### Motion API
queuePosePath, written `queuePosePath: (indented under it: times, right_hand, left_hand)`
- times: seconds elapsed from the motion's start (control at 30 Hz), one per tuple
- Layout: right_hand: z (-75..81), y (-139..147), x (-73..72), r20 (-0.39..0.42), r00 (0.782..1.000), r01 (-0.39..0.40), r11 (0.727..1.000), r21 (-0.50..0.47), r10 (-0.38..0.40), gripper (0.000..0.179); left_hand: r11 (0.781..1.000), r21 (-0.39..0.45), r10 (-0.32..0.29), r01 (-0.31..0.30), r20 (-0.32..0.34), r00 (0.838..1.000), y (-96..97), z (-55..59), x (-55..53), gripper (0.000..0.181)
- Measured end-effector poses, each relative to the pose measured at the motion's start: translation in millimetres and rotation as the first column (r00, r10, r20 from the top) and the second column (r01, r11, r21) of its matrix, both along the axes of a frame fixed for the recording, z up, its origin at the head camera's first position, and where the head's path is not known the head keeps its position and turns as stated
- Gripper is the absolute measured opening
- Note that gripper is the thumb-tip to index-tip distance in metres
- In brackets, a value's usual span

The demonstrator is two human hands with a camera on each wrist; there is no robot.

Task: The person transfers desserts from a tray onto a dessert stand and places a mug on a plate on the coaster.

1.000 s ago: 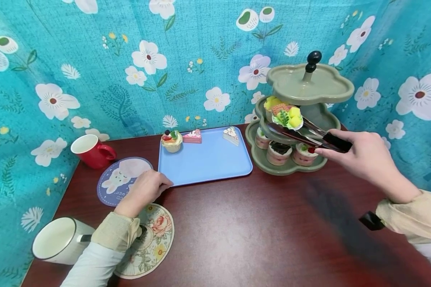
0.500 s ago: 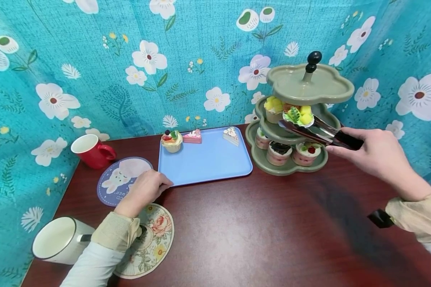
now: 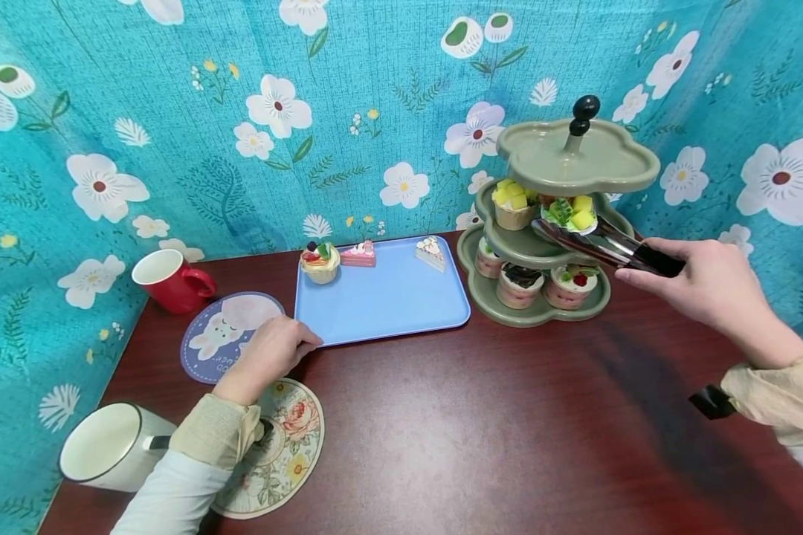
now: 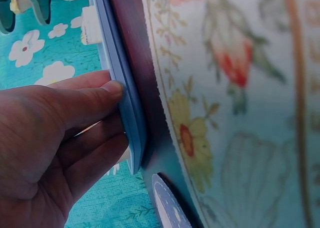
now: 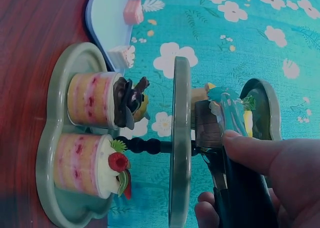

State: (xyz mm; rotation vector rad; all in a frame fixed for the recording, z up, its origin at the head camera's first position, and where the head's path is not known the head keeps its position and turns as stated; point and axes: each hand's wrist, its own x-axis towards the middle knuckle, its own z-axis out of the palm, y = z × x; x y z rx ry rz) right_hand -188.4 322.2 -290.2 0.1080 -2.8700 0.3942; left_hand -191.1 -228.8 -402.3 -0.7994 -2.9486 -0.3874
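My left hand (image 3: 274, 353) pinches the front left corner of a blue tray (image 3: 388, 301), thumb over its rim in the left wrist view. My right hand (image 3: 716, 282) grips black-handled tongs (image 3: 632, 253) at the right. Between the tongs' ends is a cupcake (image 3: 578, 215) topped with yellow cubes and green leaf, right at the middle tier of a green three-tier stand (image 3: 595, 167). The top tier hides part of that tier. A mango-topped cupcake (image 3: 514, 206) sits left of it. Below stand layered dessert cups, one with chocolate (image 5: 95, 100), one with a raspberry (image 5: 77, 163).
On the tray's back part are a fruit cupcake (image 3: 321, 266), a pink cake slice (image 3: 359, 255) and a white one (image 3: 431, 253). A red mug (image 3: 174, 282), a rabbit mat (image 3: 207, 345), a white mug (image 3: 117, 449) and a floral mat (image 3: 294, 446) lie left.
My right hand has moved right with the tongs and cupcake, bringing the cupcake in under the top tier and uncovering the mango-topped one. My left hand stays at the tray corner.
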Motion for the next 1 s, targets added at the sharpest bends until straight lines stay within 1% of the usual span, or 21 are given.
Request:
queuePosePath:
  times: [0.23,0.47,0.6,0.8,1.0]
  right_hand:
    - [-0.4,1.0,-3.3,0.002,1.000,0.005,1.000,0.005,-0.005,0.074]
    - [-1.9,2.1,-4.4,0.042,0.999,0.016,1.000,0.003,-0.016,0.078]
    - [-2.6,2.6,-4.9,0.044,0.999,0.021,1.000,0.007,-0.021,0.079]
    - [-5.1,2.7,-5.9,0.052,0.999,0.012,1.000,0.017,-0.013,0.078]
    - [-5.8,1.7,-5.5,0.056,0.998,0.004,1.000,0.011,-0.005,0.077]
  left_hand:
    - [1.000,-0.009,-0.006,0.006,-0.005,1.000,0.2,0.0,-0.4,0.015]
    - [1.000,-0.019,-0.003,0.003,-0.011,1.000,-0.4,-1.9,-0.3,0.014]
    - [1.000,-0.011,-0.008,0.008,-0.018,1.000,-1.0,-2.8,-0.8,0.013]
    - [1.000,-0.006,-0.013,0.013,-0.031,0.999,-1.0,-3.5,-1.1,0.014]
    - [1.000,-0.002,-0.011,0.010,-0.028,1.000,-1.1,-3.8,-0.6,0.013]
